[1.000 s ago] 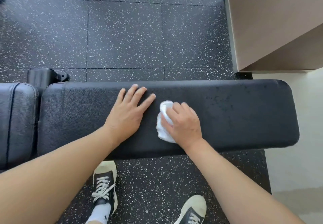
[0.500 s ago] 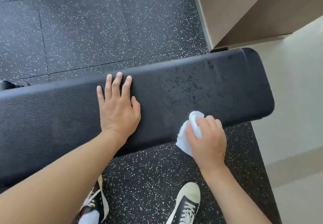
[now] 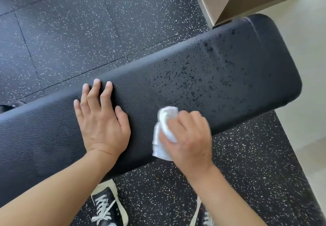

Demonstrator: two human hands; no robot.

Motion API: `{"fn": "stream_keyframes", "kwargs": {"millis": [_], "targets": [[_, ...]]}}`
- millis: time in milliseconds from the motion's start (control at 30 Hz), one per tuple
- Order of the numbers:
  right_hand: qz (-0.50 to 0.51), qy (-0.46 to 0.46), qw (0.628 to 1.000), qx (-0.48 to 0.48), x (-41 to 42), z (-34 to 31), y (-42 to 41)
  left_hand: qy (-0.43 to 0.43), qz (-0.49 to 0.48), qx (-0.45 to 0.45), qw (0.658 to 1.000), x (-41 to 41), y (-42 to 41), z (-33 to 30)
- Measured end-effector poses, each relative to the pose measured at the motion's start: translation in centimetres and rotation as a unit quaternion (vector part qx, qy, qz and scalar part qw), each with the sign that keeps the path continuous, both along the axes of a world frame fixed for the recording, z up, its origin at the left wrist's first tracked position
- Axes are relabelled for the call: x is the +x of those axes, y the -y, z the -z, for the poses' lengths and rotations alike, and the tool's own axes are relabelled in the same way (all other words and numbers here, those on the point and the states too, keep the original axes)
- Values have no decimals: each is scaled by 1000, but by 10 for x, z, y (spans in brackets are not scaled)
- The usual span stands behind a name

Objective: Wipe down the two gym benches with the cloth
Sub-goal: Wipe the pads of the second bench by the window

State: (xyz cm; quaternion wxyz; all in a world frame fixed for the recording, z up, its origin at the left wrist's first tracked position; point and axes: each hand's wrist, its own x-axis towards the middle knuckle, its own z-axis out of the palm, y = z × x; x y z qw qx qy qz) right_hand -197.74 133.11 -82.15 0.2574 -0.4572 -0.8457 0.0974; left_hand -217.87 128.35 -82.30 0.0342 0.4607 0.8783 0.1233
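Bench [image 3: 220,77] long axis runs lower-left to upper-right. My right hand [image 3: 187,137] grips the cloth [image 3: 164,134], now back up on its near edge; left hand [image 3: 102,120] still flat, fingers spread.

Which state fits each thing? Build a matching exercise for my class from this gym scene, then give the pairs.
Things:
1. white crumpled cloth
2. left hand
3. black padded bench
4. black lace-up sneaker

States:
A. flat on the pad, fingers straight
B. speckled with dark droplets near its far end
C. on the speckled floor
D. gripped by the right hand

Pairs: 1-D, 2-A, 3-B, 4-C
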Motion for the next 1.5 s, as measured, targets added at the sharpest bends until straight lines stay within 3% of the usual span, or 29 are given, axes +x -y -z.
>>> {"fn": "stream_keyframes", "kwargs": {"millis": [167, 267, 400, 567, 900, 1100, 1333, 1500], "targets": [[47, 21, 998, 30, 75, 2, -31, -4, 1, -1, 1000, -1, 1, 3], [87, -21, 996, 0, 40, -2, -20, -3, 2, -6, 1000, -1, 2, 2], [14, -4, 1000, -11, -39, 0, -11, 2, 1, -7, 1000, -2, 1, 1], [7, -9, 1000, -19, -83, -6, -40, 3, -1, -12, 1000, -1, 1, 0], [-119, 116, 984, 66, 37, -10, -19, 2, 5, -9, 1000, -2, 1, 0], [-56, 1, 998, 38, -46, -6, -71, 8, 2, -9, 1000, -2, 1, -2], [2, 26, 1000, -12, -142, -14, -144, 3, 2, -18, 1000, -1, 0, -5], [-2, 22, 1000, -21, -121, -16, -107, 3, 4, -18, 1000, -1, 1, -4]]}}
